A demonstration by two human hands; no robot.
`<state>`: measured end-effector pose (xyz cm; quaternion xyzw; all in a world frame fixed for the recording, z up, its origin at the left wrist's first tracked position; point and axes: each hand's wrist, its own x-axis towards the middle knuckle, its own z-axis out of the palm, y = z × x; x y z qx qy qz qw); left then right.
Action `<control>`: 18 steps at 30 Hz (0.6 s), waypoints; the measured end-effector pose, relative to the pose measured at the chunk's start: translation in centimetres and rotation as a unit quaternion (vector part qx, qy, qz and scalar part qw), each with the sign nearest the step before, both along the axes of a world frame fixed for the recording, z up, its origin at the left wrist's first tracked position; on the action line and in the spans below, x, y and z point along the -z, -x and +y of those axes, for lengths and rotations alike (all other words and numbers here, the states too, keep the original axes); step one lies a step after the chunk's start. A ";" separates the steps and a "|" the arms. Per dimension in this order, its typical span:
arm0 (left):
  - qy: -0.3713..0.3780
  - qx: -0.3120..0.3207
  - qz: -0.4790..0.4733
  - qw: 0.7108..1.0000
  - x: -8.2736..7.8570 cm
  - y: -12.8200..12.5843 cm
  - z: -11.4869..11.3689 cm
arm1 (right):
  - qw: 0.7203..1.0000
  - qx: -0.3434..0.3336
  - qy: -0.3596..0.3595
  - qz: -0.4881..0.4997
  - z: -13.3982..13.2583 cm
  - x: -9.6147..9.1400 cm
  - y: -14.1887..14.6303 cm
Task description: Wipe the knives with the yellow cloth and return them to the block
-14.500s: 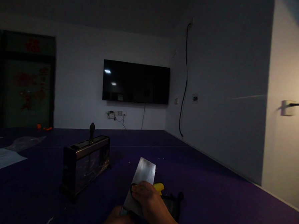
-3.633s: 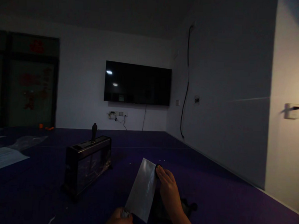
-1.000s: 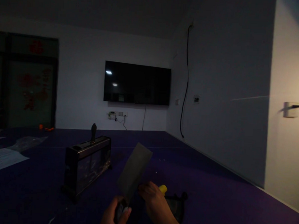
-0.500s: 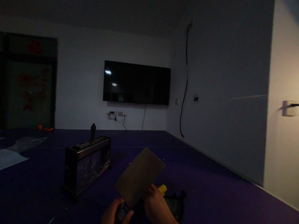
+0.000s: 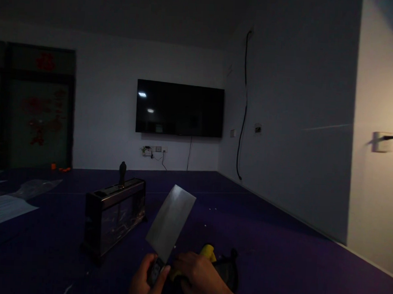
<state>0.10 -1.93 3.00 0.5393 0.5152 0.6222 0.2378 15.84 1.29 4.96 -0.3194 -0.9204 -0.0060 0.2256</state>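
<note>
My left hand (image 5: 146, 279) is closed around the dark handle of a cleaver (image 5: 171, 220). Its broad, bright blade tilts up and to the right. Just to the right, my right hand (image 5: 199, 274) has its fingers curled over a yellow and black object (image 5: 208, 252); yellow shows behind the knuckles and under the fingertips. My hand covers most of this object, and its kind cannot be made out. A black-framed part (image 5: 231, 271) lies beyond the right wrist. Left of the cleaver stands a knife block (image 5: 120, 217) with clear sides and one black handle (image 5: 122, 173) rising from its top.
Everything rests on a dark purple surface (image 5: 277, 239). White papers (image 5: 5, 211) and clear plastic film (image 5: 38, 188) lie at the left. Small orange pieces (image 5: 63, 170) are at the back left. A television (image 5: 180, 109) hangs on the far wall, and a black cable (image 5: 239, 145) runs down the right wall.
The cleaver has swung left and turned, so its blade looks brighter and narrower. My right hand has moved left and down, close to the handle. The black-framed part has shifted slightly left.
</note>
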 end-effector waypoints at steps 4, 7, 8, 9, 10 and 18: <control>-0.012 -0.015 0.001 1.000 0.2 0.4 0.5 | 0.999 0.009 0.005 -0.042 0.5 0.5 -0.1; -0.002 0.004 0.030 1.000 0.5 0.8 0.8 | 0.999 -0.006 0.006 -0.053 0.9 0.8 -0.1; -0.002 0.008 0.039 0.999 0.6 1.0 0.9 | 0.998 -0.015 0.004 -0.059 1.0 0.9 -0.2; -0.005 0.011 0.045 0.999 0.7 1.1 0.9 | 0.997 -0.027 -0.002 -0.067 1.1 1.0 -0.2; -0.009 0.014 0.050 0.999 0.8 1.2 1.0 | 0.996 -0.039 -0.010 -0.074 1.2 1.1 -0.3; -0.034 0.021 0.101 0.994 2.0 1.0 1.3 | 0.942 0.057 -0.278 0.179 0.9 0.8 -1.1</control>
